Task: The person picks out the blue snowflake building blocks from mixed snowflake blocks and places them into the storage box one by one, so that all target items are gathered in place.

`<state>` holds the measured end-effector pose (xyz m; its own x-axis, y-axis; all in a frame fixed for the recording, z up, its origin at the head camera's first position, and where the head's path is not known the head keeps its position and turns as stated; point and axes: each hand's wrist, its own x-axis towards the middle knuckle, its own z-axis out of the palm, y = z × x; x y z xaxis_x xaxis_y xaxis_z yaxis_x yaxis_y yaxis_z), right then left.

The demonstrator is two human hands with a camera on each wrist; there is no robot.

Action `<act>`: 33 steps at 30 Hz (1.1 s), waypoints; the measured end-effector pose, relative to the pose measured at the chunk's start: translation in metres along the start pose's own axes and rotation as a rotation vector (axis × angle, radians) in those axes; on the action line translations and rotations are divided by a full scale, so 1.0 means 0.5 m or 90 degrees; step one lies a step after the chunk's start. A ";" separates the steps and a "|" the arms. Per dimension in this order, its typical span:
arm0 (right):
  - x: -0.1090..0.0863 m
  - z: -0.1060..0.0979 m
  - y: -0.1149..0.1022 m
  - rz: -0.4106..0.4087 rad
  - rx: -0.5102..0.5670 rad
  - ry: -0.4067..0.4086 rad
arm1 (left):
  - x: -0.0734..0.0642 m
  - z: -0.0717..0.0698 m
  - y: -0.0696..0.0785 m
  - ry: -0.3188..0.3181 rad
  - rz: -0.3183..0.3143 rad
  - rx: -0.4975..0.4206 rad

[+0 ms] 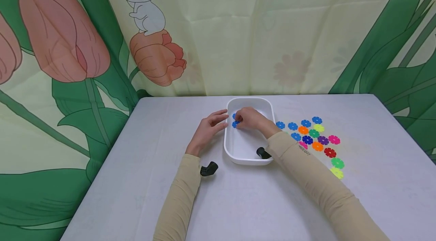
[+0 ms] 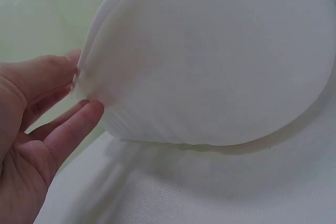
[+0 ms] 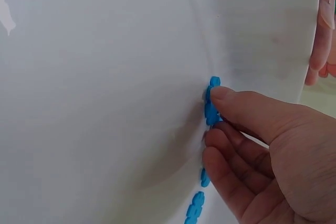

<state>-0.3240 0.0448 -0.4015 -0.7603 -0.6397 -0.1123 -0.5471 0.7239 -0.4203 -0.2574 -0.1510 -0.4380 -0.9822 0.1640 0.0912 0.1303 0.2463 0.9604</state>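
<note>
A white tray [image 1: 242, 146] stands on the table. Inside it, near its left wall, my right hand [image 1: 251, 118] pinches a blue flower-shaped disc [image 3: 211, 111] between thumb and fingers. Other blue flower discs [image 3: 194, 209] lie along the tray floor beside that hand, partly hidden by the fingers. My left hand [image 1: 208, 129] is at the tray's left side. In the left wrist view its extended fingers [image 2: 79, 124] touch the outside of the tray near the rim.
Right of the tray, several flower discs [image 1: 313, 133] in blue, orange, green, purple, pink, red and yellow are spread on the white tablecloth [image 1: 381, 180]. Black wrist cameras [image 1: 209, 169] stick out from both sleeves. A printed curtain [image 1: 231, 44] hangs behind the table.
</note>
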 end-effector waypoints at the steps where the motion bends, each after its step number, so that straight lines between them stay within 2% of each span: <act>1: 0.000 0.000 0.000 0.003 0.003 -0.001 | 0.000 0.000 0.000 0.000 0.000 -0.001; 5: -0.001 0.001 0.001 0.016 0.016 0.000 | -0.001 0.000 0.000 0.002 -0.001 0.000; 16: -0.005 -0.003 0.004 0.008 0.013 0.012 | -0.001 0.000 0.002 0.003 0.001 0.002; 20: -0.007 -0.006 0.004 0.025 0.024 0.014 | 0.000 0.000 0.002 0.001 0.000 -0.001; 25: -0.009 -0.015 -0.001 0.038 0.038 0.017 | 0.001 0.000 0.002 0.004 0.000 -0.003; 33: -0.022 -0.041 -0.010 0.025 0.058 0.038 | 0.001 -0.001 0.001 0.001 -0.008 0.002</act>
<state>-0.3200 0.0537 -0.3800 -0.8020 -0.5922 -0.0777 -0.4836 0.7202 -0.4974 -0.2577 -0.1511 -0.4374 -0.9840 0.1595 0.0791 0.1180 0.2512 0.9607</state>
